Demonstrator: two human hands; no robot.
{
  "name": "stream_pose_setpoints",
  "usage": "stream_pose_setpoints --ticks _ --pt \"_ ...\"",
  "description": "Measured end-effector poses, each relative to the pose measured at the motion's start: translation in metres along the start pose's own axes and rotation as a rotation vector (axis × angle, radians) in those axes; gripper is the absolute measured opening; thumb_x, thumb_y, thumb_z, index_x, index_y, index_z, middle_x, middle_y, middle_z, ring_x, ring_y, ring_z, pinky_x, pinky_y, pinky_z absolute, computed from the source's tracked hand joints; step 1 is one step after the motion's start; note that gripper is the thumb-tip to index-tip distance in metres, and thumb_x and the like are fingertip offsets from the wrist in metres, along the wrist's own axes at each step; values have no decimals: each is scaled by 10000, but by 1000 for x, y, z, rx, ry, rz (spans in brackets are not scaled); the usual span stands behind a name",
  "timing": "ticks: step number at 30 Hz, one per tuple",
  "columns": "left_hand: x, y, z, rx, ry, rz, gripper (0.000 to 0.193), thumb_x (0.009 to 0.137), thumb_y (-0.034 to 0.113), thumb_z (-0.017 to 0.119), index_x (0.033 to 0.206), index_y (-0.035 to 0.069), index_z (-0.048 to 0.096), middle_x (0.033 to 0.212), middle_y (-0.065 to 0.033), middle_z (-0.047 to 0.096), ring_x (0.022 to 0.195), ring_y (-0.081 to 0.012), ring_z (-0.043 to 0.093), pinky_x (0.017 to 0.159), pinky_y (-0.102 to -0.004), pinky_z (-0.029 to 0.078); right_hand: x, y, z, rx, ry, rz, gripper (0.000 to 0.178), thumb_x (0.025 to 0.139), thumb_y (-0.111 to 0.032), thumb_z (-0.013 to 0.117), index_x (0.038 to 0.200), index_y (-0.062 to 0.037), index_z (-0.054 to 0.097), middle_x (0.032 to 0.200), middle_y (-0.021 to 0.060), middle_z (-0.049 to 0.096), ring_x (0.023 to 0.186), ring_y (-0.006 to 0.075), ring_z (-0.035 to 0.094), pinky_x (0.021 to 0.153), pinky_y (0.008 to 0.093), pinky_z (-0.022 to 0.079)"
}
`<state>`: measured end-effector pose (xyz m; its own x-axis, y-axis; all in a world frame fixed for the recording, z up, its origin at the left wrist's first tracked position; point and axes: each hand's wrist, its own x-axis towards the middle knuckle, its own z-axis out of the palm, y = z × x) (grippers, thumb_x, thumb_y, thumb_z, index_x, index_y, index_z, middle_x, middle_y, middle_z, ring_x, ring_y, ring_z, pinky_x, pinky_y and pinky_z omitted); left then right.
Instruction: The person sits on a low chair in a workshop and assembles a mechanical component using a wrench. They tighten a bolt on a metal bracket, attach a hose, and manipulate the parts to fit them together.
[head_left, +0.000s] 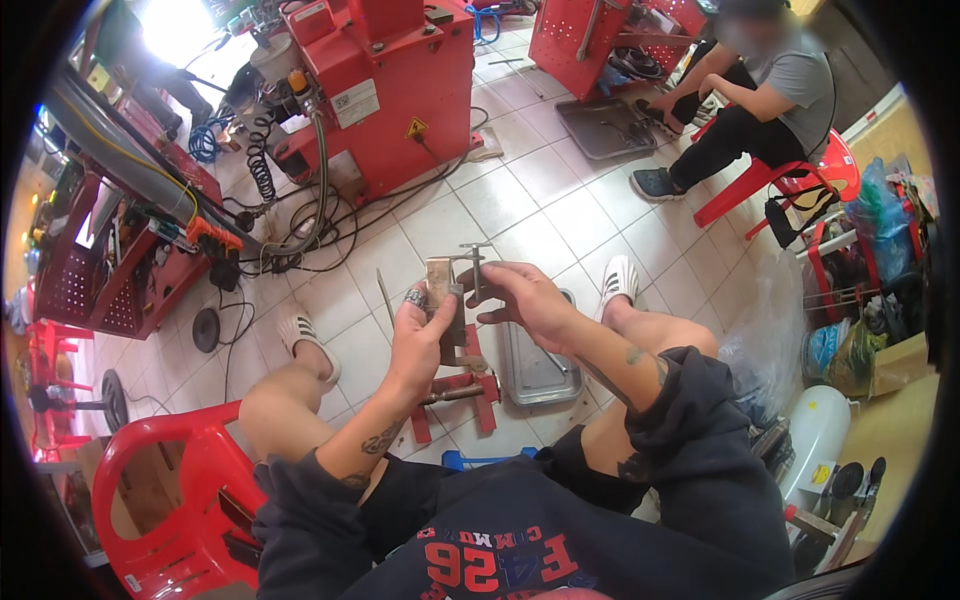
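My left hand (418, 335) is closed round a tan, flat-sided block (439, 274), thumb across its near face. Dark metal shows just below that hand, partly covered by it; whether it joins the block I cannot tell. Between the fingers of my right hand (533, 303) is a slim metal caliper (476, 262), its jaws pointing toward the block's upper right side. Whether the jaws touch the block is too small to see. Under my hands stands a low red metal stand (486, 402) with a crossbar.
A grey metal tray (514, 378) lies right of the stand. Ahead are a large red machine (400, 110) and cables on the tiles. Another person (770, 100) sits on a red chair at right, near a dark tray (570, 125). A red chair (150, 455) stands at my left.
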<state>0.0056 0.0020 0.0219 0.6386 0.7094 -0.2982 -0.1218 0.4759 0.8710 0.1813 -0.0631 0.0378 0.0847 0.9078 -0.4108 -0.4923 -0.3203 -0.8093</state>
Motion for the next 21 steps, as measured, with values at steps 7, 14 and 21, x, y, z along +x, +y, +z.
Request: stream_pose_setpoints --ticks 7,14,21 --pt "1 0 -4 33 -1 18 231 1021 242 581 1171 69 545 935 -42 632 726 -122 626 619 -276 547 5 7 -5 -49 -26 -52 234 1002 -202 570 1169 -65 660 1089 39 676 937 130 646 776 297 584" --pt "-3 7 -3 -24 19 -25 227 1024 242 576 1164 66 548 945 -45 633 740 -119 624 632 -273 541 1 7 5 -185 63 -47 278 1012 -263 588 1175 -54 674 1020 8 654 924 111 632 776 278 553" --pt "2 -3 -7 -8 19 24 230 1023 216 576 1182 51 556 966 -45 639 753 -118 622 657 -268 533 4 6 -2 -164 -6 -56 249 1031 -226 566 1183 -56 666 1064 24 671 967 117 635 797 291 566"
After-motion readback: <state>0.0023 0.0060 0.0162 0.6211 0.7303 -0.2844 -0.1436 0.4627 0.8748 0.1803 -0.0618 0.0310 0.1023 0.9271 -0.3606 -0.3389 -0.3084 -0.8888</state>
